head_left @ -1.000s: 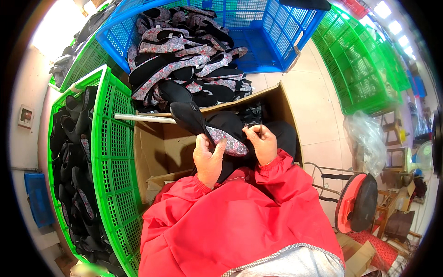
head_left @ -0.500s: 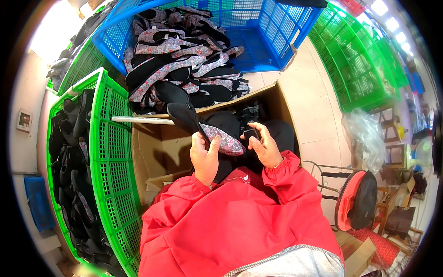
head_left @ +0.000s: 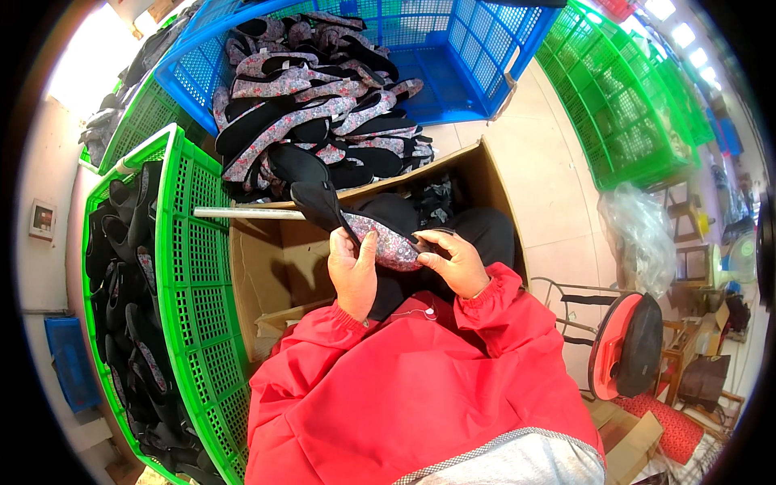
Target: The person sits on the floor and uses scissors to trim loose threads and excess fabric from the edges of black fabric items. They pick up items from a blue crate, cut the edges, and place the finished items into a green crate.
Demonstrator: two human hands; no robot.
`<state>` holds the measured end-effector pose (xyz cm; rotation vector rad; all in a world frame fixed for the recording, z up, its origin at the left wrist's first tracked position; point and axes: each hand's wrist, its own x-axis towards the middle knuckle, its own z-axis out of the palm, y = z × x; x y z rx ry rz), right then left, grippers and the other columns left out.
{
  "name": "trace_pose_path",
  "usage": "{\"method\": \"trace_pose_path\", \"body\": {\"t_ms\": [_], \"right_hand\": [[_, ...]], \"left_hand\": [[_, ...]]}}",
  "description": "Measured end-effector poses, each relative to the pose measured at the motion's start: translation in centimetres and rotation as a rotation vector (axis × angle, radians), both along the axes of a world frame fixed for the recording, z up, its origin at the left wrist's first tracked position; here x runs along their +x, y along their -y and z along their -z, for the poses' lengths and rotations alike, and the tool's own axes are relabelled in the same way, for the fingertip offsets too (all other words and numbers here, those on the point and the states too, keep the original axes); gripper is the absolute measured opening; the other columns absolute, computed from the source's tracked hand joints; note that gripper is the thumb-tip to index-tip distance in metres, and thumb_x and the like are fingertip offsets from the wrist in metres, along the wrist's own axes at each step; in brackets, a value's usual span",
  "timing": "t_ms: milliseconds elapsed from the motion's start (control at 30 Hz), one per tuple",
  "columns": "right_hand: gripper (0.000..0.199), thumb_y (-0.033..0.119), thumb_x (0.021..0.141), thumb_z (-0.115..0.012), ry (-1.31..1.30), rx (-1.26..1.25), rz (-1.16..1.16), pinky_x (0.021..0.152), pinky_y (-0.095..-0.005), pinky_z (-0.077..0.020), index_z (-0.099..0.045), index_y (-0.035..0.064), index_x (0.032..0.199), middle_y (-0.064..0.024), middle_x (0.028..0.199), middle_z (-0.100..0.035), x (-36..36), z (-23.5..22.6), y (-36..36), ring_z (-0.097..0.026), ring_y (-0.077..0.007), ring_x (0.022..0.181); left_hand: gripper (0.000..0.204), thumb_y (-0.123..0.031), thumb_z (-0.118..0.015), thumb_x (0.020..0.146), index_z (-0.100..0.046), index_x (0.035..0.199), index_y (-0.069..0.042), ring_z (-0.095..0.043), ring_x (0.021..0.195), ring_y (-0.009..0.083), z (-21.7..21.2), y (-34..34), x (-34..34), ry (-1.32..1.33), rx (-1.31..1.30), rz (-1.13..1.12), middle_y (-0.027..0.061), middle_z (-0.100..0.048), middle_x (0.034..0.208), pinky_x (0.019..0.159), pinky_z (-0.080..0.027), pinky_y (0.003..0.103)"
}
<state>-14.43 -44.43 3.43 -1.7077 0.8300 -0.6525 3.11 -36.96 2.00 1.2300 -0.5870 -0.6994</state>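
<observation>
A black slipper with a grey-pink floral upper [head_left: 380, 238] is held over my lap, in front of a cardboard box. My left hand [head_left: 353, 279] is closed on its side, thumb on the floral cloth. With fingers and thumb together, my right hand [head_left: 459, 260] pinches the slipper's right end; whether a small dark thing is also in that hand is hidden. Behind the slipper a white rod [head_left: 246, 213] runs left to a green crate. A large pile of similar floral slippers [head_left: 319, 109] lies just beyond, spilling out of a blue crate [head_left: 440, 89].
The green crate [head_left: 194, 299] at my left holds several dark slippers. The open cardboard box [head_left: 263, 279] surrounds my legs. Stacked green crates [head_left: 614, 105] stand far right. A stool with a red and black seat [head_left: 626, 347] and a clear plastic bag [head_left: 638, 234] are at my right.
My right hand, earlier apart from the slipper with a small dark thing in its fingers, has moved left and down onto the slipper's end. The slipper has turned slightly, still in my left hand.
</observation>
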Motion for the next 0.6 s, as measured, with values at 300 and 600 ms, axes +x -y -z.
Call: {"method": "trace_pose_path", "body": {"t_ms": [300, 600], "right_hand": [[0.026, 0.012, 0.083, -0.07, 0.091, -0.056, 0.055, 0.085, -0.0298, -0.047, -0.069, 0.0053, 0.109, -0.0074, 0.101, -0.07, 0.9, -0.2, -0.1, -0.062, -0.0194, 0.092], [0.032, 0.009, 0.084, -0.071, 0.266, 0.164, 0.205, 0.082, -0.0252, -0.0485, -0.065, 0.0036, 0.116, -0.0058, 0.103, -0.066, 1.6, 1.4, -0.3, -0.061, -0.0122, 0.093]], "left_hand": [[0.017, -0.008, -0.063, 0.092, -0.052, 0.1, 0.0, -0.054, 0.079, 0.0063, 0.2, -0.2, 0.1, 0.061, 0.041, -0.012, 0.0018, -0.06, 0.089, 0.072, -0.045, 0.022], [0.018, -0.007, -0.062, 0.092, -0.052, 0.104, 0.002, -0.056, 0.079, 0.0079, 1.3, -0.3, 0.7, 0.219, 0.127, -0.032, 0.0036, -0.061, 0.089, 0.072, -0.046, 0.023]]}}
